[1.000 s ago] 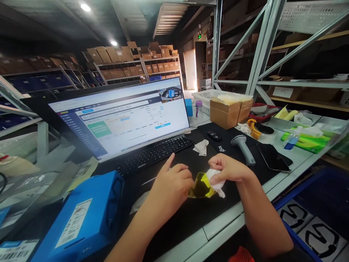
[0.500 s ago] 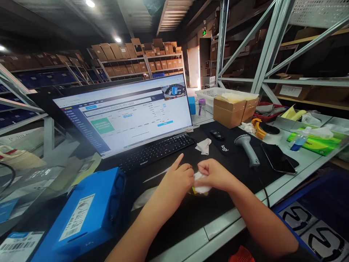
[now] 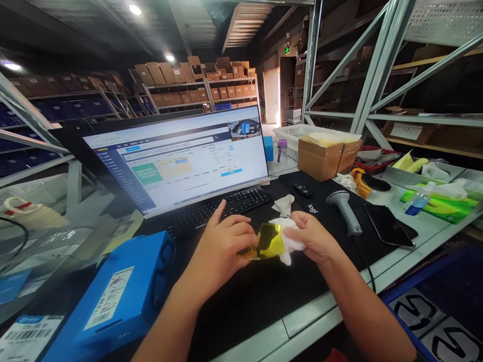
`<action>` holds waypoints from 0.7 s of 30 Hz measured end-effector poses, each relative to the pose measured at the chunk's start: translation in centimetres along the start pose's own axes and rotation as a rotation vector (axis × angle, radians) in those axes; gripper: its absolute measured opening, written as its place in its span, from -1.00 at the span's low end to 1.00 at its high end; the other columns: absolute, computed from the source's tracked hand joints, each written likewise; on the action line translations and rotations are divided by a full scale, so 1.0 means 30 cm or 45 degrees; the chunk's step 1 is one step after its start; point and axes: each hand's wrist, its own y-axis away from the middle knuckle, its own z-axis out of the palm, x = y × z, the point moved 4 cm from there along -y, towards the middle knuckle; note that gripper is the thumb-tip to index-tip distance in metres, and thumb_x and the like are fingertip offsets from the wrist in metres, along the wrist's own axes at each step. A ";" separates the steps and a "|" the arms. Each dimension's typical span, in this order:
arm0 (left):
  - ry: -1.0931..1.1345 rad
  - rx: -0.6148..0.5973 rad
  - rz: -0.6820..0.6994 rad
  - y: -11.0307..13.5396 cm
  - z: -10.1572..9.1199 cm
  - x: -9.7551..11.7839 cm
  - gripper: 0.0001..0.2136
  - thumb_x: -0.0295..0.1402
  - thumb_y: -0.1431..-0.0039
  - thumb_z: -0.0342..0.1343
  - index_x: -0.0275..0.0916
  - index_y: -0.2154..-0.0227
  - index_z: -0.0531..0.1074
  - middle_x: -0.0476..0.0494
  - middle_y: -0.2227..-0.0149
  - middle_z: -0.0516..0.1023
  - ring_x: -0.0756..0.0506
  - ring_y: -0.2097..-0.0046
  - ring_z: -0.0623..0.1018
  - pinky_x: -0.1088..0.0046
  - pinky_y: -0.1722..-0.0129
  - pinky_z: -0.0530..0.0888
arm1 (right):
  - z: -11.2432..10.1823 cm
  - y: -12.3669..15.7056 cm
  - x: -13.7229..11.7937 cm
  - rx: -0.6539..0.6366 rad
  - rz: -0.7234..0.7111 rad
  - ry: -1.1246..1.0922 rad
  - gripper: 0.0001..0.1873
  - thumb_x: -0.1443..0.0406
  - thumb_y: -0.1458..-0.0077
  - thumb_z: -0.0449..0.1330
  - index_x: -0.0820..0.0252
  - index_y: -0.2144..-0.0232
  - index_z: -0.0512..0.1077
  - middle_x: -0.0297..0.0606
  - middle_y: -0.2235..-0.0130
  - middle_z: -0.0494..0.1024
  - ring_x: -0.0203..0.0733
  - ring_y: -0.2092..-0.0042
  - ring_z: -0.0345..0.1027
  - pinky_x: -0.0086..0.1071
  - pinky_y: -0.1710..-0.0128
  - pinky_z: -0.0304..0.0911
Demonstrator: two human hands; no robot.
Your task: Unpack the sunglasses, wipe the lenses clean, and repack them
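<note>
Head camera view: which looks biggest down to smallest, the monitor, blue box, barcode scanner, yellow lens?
1. Monitor.
2. Blue box, enlarged by nearness.
3. Barcode scanner and yellow lens: about alike; white cloth hides part of it.

Monitor (image 3: 177, 161) text too small; lens (image 3: 268, 240) partly cloth-covered (image 3: 290, 236).

Half a second ago the white cloth (image 3: 287, 236) covered the yellow lens (image 3: 268, 241) almost wholly (both hands bunched together); now the lens shows again between left hand (image 3: 221, 249) and right hand (image 3: 315, 239).
</note>
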 end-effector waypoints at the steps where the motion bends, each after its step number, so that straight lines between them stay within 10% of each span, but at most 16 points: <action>1: -0.027 0.050 -0.016 -0.001 0.006 0.003 -0.84 -0.46 0.00 0.30 -0.10 0.34 0.52 0.11 0.30 0.61 -0.10 0.00 0.54 -0.04 -0.38 -0.11 | 0.003 -0.004 0.003 0.086 -0.029 -0.076 -0.24 0.19 0.44 0.57 0.13 0.61 -0.03 -0.53 0.62 0.28 -0.44 0.61 0.13 -0.55 0.64 0.04; 11: -0.347 0.404 -0.166 -0.017 0.036 0.039 -0.97 -0.40 -0.17 0.16 -0.22 0.36 0.48 -0.04 0.35 0.60 -0.14 0.13 0.58 -0.09 -0.34 0.05 | 0.145 0.020 0.025 0.405 -0.382 -0.224 -0.46 -0.01 0.12 0.40 0.09 0.50 0.13 -0.43 0.48 0.30 -0.33 0.47 0.15 -0.42 0.44 0.19; 21: -0.580 0.680 -0.555 0.067 -0.070 -0.055 -0.82 -0.59 -0.11 0.02 -0.25 0.41 0.49 -0.14 0.38 0.60 -0.18 0.24 0.56 -0.18 -0.30 0.10 | 0.405 -0.091 -0.046 -0.020 -0.679 1.084 -0.62 0.26 0.11 0.30 0.12 0.63 0.11 -0.46 0.58 0.16 -0.31 0.47 0.00 -0.40 0.47 -0.07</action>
